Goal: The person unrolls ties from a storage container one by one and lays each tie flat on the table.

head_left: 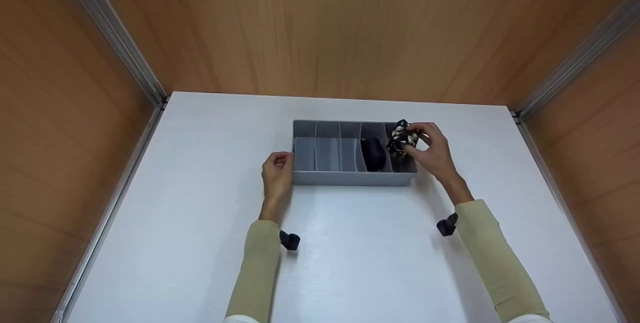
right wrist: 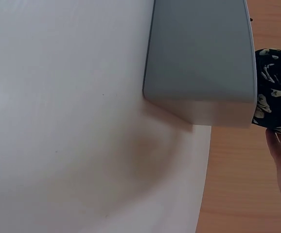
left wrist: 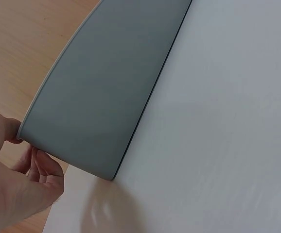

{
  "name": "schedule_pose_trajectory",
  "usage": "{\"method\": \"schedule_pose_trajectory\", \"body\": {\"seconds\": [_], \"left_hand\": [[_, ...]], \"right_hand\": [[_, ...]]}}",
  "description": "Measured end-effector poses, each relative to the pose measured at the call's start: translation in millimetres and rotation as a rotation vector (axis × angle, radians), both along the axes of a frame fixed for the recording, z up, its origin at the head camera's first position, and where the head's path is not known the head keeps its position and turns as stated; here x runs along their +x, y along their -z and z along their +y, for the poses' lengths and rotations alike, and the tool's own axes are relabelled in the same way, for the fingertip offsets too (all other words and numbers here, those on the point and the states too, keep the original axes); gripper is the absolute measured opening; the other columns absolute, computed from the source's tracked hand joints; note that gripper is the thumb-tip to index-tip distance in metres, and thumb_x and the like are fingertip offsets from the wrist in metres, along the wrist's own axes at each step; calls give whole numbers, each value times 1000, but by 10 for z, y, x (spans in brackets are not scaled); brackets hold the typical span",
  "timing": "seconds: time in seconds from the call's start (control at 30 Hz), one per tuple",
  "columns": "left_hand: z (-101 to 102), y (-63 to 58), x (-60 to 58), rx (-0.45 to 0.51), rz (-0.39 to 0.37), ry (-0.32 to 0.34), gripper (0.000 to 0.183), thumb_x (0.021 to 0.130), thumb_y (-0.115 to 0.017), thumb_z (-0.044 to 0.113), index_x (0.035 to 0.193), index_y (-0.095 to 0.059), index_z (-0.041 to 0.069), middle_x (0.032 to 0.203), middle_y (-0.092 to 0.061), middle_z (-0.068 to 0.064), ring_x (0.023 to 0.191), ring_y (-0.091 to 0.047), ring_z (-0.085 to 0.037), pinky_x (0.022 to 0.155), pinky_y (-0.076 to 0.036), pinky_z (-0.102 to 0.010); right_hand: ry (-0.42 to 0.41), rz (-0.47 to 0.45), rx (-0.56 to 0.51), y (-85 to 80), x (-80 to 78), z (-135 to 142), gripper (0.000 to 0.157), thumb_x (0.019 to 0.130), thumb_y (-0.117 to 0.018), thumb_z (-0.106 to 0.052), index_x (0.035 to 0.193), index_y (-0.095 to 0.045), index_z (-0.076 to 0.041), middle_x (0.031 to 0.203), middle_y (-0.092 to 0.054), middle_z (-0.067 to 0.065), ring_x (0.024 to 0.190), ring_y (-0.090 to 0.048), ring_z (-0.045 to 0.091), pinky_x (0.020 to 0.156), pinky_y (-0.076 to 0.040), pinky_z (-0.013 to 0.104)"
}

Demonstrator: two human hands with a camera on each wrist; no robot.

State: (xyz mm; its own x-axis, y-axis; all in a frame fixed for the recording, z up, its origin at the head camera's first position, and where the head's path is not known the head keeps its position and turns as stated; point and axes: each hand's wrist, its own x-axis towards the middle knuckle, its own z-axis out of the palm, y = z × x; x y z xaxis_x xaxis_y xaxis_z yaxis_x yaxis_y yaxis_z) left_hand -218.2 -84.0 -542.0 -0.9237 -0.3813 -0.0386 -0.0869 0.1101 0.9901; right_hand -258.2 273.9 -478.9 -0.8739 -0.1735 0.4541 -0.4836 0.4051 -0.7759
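Observation:
A grey divided organizer box sits on the white table, split by thin walls into several compartments. My left hand grips its left end; in the left wrist view, the thumb side is at the rim and the other fingers curl against the outer wall. My right hand pinches a bundled black cloth with a cream print at the far-right compartment, partly above its rim. This patterned cloth shows past the box's edge in the right wrist view. A dark rolled cloth lies in the compartment just left of it.
The left compartments show bare grey bottoms. The white table extends around the box. Wooden panels stand behind and at both sides, with metal rails at the corners. A small black camera is on each wrist.

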Motion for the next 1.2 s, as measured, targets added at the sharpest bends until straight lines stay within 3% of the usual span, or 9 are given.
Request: {"method": "schedule_pose_trajectory", "body": {"seconds": [0.53,0.8,1.2], "left_hand": [[-12,35,-5,-1,-31,-5,21,102,-63,19,111,-67,0,100,-64,-11,90,-59,-20,76,-47,-26],[-21,46,-16,-7,-8,2,22,102,-63,19,111,-67,-1,99,-65,-11,89,-60,-20,74,-48,-25],[-46,39,-33,-10,-22,1,22,102,-64,18,111,-67,-1,101,-65,-12,90,-60,-21,77,-47,-27]], "right_hand": [[7,13,49,-55,96,36,42,82,-77,15,121,-61,13,122,-56,24,116,-58,35,103,-48,53],[14,26,83,-92,161,23,41,82,-80,12,120,-63,8,121,-58,18,116,-58,30,103,-50,45],[-45,46,68,-109,269,-20,42,81,-79,14,120,-63,10,121,-58,21,116,-57,33,104,-49,41]]}}
